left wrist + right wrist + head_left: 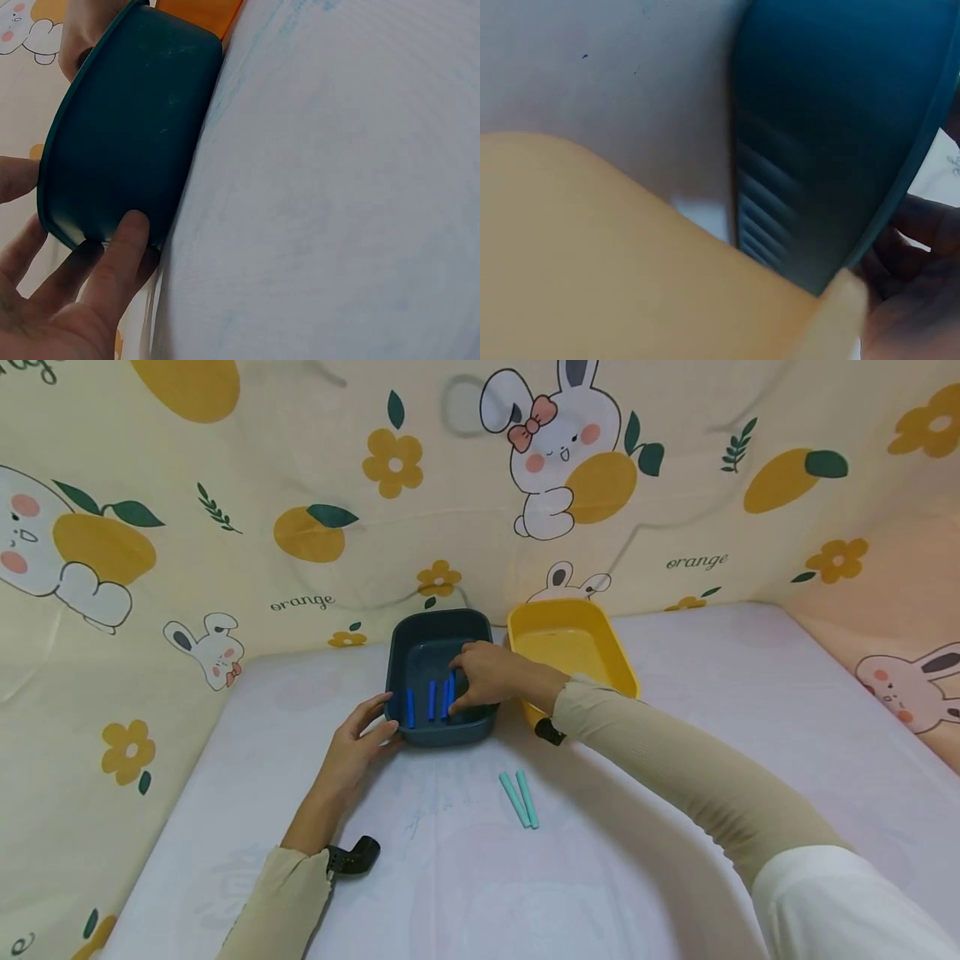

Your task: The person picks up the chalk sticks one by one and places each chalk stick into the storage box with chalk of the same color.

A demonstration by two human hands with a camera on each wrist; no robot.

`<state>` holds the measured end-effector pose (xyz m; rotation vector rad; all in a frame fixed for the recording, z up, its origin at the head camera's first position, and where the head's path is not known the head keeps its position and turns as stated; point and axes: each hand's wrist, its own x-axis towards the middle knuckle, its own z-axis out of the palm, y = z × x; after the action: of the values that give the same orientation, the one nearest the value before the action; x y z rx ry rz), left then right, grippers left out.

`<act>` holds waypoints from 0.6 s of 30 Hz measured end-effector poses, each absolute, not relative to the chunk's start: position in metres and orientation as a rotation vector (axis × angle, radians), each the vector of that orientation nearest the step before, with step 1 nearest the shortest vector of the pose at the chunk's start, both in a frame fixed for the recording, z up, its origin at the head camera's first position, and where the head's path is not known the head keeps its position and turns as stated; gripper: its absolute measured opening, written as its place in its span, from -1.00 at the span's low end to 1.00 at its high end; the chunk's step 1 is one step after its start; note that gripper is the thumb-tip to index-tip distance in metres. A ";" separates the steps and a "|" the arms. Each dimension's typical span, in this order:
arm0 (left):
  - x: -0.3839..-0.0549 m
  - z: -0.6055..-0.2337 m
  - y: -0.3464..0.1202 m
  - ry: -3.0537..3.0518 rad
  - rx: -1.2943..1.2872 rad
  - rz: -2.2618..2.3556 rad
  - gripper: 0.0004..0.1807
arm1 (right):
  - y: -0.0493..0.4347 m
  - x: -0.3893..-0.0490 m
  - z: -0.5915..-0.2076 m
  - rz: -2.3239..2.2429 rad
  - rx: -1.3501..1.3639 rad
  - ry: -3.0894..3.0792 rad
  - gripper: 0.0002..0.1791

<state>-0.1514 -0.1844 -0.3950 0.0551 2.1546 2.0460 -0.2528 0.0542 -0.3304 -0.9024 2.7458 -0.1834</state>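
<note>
Blue stick (452, 683) sits pinched in right hand (489, 675), left hand (356, 742) touching dark bin (450, 737) beside yellow bin (558, 647).

Head camera: looked forward and down from behind the left hand (360, 739) and the right hand (491, 675), farthest | left wrist: near, faced dark tray (127, 127) beyond left hand | right wrist: near, across yellow tray (615, 247) | all shared dark tray

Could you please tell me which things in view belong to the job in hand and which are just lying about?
Apparently in the job:
dark blue tray, touched by the left hand
blue sticks inside it, the right hand at them

Apparently just lying about:
two pale green sticks
yellow tray, in neither hand
</note>
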 end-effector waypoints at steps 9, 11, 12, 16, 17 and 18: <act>-0.151 -0.399 -0.186 2.145 0.041 2.044 -0.40 | 0.051 -0.254 -0.335 -0.115 -0.886 2.715 -0.11; -0.151 -0.398 -0.186 2.148 0.039 2.044 -0.40 | 0.049 -0.255 -0.335 -0.095 -0.886 2.714 -0.11; -0.151 -0.398 -0.186 2.148 0.038 2.045 -0.40 | 0.049 -0.255 -0.335 -0.081 -0.890 2.716 -0.10; -0.151 -0.396 -0.185 2.141 0.040 2.058 -0.40 | 0.047 -0.256 -0.335 -0.041 -0.899 2.723 -0.10; -0.151 -0.396 -0.184 2.139 0.037 2.063 -0.40 | 0.047 -0.257 -0.335 -0.035 -0.897 2.724 -0.10; -0.151 -0.396 -0.184 2.139 0.038 2.062 -0.40 | 0.047 -0.257 -0.336 -0.035 -0.893 2.723 -0.10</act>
<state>-0.1512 -0.1842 -0.3962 0.0376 2.1388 2.0624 -0.2568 0.0468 -0.3355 -0.8927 2.7231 -0.0348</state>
